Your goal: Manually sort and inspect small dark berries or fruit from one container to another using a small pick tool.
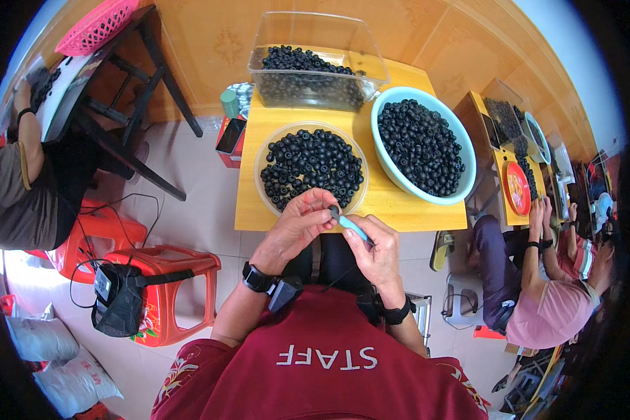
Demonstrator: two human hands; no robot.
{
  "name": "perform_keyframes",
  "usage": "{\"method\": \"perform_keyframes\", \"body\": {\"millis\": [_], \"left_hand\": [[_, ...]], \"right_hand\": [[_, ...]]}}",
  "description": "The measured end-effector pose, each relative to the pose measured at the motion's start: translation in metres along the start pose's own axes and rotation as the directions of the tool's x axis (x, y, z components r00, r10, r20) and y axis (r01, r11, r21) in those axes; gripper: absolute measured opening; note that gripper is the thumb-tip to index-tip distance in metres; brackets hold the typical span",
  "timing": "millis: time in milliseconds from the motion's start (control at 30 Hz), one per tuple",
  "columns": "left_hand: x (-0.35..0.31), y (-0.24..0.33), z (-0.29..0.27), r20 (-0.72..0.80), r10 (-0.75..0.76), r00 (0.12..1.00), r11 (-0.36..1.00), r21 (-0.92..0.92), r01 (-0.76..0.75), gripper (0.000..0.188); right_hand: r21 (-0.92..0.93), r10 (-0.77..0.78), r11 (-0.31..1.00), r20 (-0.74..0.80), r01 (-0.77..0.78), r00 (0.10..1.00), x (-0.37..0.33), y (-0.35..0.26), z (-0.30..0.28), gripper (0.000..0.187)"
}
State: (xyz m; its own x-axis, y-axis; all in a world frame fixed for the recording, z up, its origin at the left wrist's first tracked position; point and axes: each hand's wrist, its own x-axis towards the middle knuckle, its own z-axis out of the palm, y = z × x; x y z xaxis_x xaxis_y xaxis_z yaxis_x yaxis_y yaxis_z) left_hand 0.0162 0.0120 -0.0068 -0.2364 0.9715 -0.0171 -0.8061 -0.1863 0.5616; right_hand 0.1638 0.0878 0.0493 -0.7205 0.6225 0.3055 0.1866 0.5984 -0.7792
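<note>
Between the fingertips of my left hand (297, 222) is a small round black part (334, 210), pinched above the near edge of the yellow table (406, 218). My right hand (378, 255) grips a small tool with a light blue handle (353, 228), its tip against the part and too small to make out. Just beyond my hands sits a shallow clear round tray (258, 175) of black ring-shaped parts. A pale blue bowl (379, 150) heaped with similar parts stands to its right. Behind the tray is a clear plastic bin (322, 28), partly filled with them.
Left of the table are a red box with a dark phone (231, 136) and a green-lidded container (229, 103). Red stools (178, 266) and a black bag (119, 297) stand at left. People work at tables on both sides, one in a pink shirt (549, 315).
</note>
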Motion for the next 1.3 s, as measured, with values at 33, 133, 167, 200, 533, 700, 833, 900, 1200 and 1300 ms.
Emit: {"method": "perform_keyframes", "body": {"millis": [33,133,167,200,533,700,833,900,1200,1300], "left_hand": [[0.0,-0.001,-0.002,0.012,-0.008,1.0,1.0,0.007,0.008,0.02],[0.0,-0.002,-0.003,0.024,-0.015,1.0,1.0,0.005,0.015,0.019],[0.0,-0.002,-0.002,0.023,-0.015,1.0,1.0,-0.004,0.015,0.019],[0.0,-0.002,-0.002,0.024,-0.016,1.0,1.0,-0.003,0.016,0.019],[0.001,-0.004,0.001,-0.018,-0.036,0.999,0.999,0.001,0.036,0.019],[0.003,-0.005,0.001,-0.029,-0.05,0.998,0.999,0.013,0.05,0.019],[0.004,-0.007,-0.001,-0.022,-0.047,0.999,0.998,0.032,0.048,0.016],[0.005,-0.007,-0.001,-0.011,-0.051,0.999,0.998,0.039,0.051,0.015],[0.003,0.0,0.017,0.138,-0.08,0.987,0.997,-0.007,0.081,0.016],[-0.004,0.009,0.034,0.251,-0.115,0.961,0.993,0.037,0.109,0.016]], "right_hand": [[0.0,0.0,1.0,-0.001,0.0,1.0,0.0,0.001,0.001,0.015],[-0.026,-0.022,0.999,-0.023,0.022,0.999,-0.001,0.002,0.002,0.015],[-0.032,-0.029,0.999,-0.031,0.028,0.999,-0.001,0.002,0.001,0.015],[-0.039,-0.036,0.999,-0.039,0.034,0.999,-0.001,0.002,0.001,0.015],[-0.073,-0.064,0.996,-0.082,0.058,0.995,-0.003,0.006,-0.003,0.015],[-0.085,-0.053,0.995,-0.053,0.049,0.997,-0.003,0.005,-0.006,0.015],[-0.074,-0.037,0.997,-0.057,0.033,0.998,-0.004,0.006,-0.007,0.015],[-0.075,-0.054,0.996,-0.062,0.05,0.997,-0.004,0.008,-0.007,0.015],[-0.237,-0.025,0.972,-0.136,-0.008,0.99,-0.01,0.044,-0.013,0.016],[-0.173,0.166,0.964,-0.19,-0.2,0.968,-0.016,0.054,-0.03,0.018]]}}
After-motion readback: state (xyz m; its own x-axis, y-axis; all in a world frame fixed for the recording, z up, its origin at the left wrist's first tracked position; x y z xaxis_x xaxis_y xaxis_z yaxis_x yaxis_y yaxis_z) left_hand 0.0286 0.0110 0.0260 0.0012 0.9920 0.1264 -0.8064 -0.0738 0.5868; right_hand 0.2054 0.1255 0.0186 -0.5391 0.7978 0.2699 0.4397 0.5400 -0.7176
